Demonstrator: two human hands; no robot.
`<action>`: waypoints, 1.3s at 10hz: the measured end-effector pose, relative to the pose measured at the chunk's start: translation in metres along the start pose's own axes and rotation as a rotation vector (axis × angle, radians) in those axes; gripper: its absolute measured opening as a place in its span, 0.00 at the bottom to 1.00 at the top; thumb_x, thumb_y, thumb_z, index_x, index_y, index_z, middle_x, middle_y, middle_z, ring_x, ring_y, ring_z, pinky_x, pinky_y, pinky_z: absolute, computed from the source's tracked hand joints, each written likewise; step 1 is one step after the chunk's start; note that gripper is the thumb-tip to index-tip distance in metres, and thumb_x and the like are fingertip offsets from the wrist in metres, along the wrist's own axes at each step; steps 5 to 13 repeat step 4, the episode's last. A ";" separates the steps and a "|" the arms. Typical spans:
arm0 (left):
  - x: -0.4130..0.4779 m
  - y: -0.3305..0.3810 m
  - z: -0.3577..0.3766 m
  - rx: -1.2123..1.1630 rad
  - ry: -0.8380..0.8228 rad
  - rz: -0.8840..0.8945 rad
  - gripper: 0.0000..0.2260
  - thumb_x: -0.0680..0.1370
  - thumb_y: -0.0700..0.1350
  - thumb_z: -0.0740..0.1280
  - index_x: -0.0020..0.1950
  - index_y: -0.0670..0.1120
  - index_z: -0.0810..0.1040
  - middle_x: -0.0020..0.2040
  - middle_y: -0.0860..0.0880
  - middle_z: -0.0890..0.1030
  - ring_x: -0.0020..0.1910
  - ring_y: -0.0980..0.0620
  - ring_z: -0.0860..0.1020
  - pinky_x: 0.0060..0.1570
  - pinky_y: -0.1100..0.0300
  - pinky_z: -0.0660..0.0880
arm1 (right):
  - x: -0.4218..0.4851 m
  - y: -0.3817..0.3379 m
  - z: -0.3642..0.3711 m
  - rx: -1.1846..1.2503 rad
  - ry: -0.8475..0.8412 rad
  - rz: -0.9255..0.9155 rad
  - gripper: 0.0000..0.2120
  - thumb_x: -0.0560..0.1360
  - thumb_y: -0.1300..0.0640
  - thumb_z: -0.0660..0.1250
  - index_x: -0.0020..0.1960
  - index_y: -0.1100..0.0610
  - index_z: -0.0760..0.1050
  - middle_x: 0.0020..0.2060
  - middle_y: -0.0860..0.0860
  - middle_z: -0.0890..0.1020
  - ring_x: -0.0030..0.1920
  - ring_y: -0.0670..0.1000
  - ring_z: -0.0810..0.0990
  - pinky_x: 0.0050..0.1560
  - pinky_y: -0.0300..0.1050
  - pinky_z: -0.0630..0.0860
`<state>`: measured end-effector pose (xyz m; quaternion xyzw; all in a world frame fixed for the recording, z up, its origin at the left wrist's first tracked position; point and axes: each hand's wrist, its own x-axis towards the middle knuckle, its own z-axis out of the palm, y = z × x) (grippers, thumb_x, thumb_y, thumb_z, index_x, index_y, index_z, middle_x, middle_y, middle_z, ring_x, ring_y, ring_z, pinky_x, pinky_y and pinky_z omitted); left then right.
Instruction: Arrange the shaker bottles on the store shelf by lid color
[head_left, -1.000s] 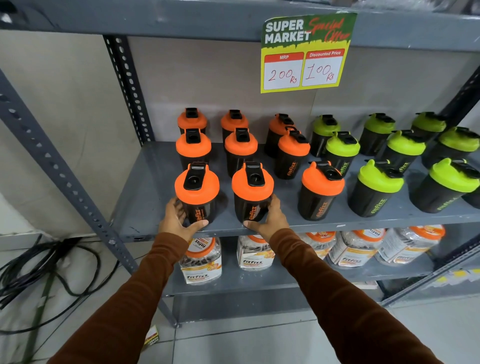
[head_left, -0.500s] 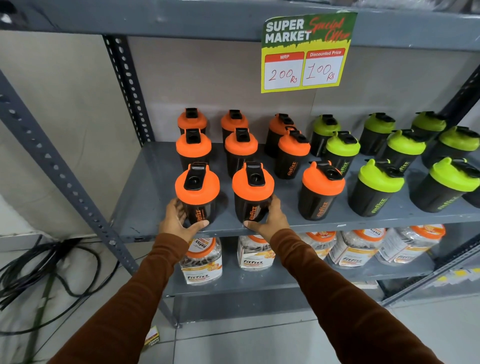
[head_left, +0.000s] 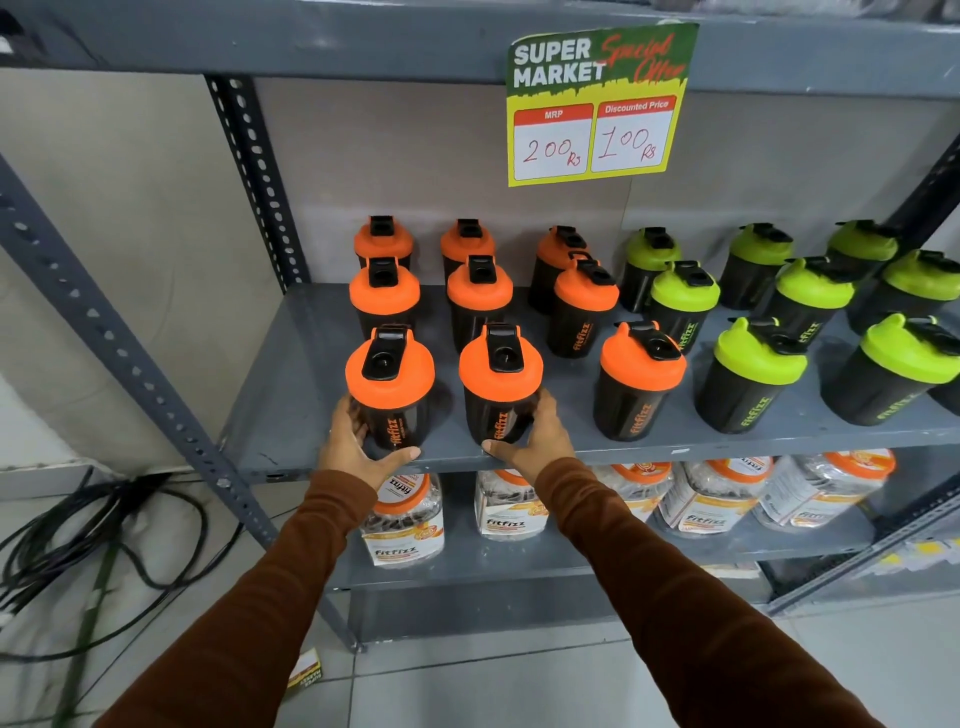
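Green and yellow paper price sign (head_left: 597, 104) hanging off the top rail reads 200 slashed to 100, clear plastic Fitfizz jars with orange lids (head_left: 402, 519) sit one level down, and tangled black cables (head_left: 104, 540) sprawl across the floor at left.

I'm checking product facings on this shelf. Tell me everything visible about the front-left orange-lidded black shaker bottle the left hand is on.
The front-left orange-lidded black shaker bottle stands upright near the front edge of the grey metal shelf, leftmost in the front row. Its domed orange lid looks like matte plastic and carries a black flip cap, shut. The dark body shows orange vertical "fitfizz" lettering facing forward. The left hand wraps its lower body, thumb across the front base. It stands apart from the neighbouring orange-lidded bottle.
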<state>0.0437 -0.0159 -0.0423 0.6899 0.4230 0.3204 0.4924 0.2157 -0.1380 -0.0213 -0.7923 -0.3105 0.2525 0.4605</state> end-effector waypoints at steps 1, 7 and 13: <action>-0.005 -0.002 0.000 0.037 0.006 0.036 0.45 0.60 0.39 0.78 0.70 0.48 0.57 0.70 0.42 0.67 0.68 0.44 0.66 0.67 0.44 0.66 | 0.000 0.000 -0.001 0.016 -0.005 -0.004 0.42 0.63 0.61 0.77 0.69 0.55 0.56 0.67 0.57 0.70 0.68 0.59 0.67 0.70 0.56 0.65; -0.068 -0.010 0.022 0.333 0.235 0.164 0.32 0.69 0.38 0.71 0.69 0.39 0.61 0.73 0.41 0.59 0.71 0.42 0.61 0.67 0.54 0.58 | -0.037 0.007 -0.013 -0.319 -0.034 -0.023 0.41 0.70 0.51 0.71 0.73 0.60 0.50 0.72 0.59 0.61 0.73 0.58 0.57 0.74 0.52 0.56; -0.068 -0.010 0.022 0.333 0.235 0.164 0.32 0.69 0.38 0.71 0.69 0.39 0.61 0.73 0.41 0.59 0.71 0.42 0.61 0.67 0.54 0.58 | -0.037 0.007 -0.013 -0.319 -0.034 -0.023 0.41 0.70 0.51 0.71 0.73 0.60 0.50 0.72 0.59 0.61 0.73 0.58 0.57 0.74 0.52 0.56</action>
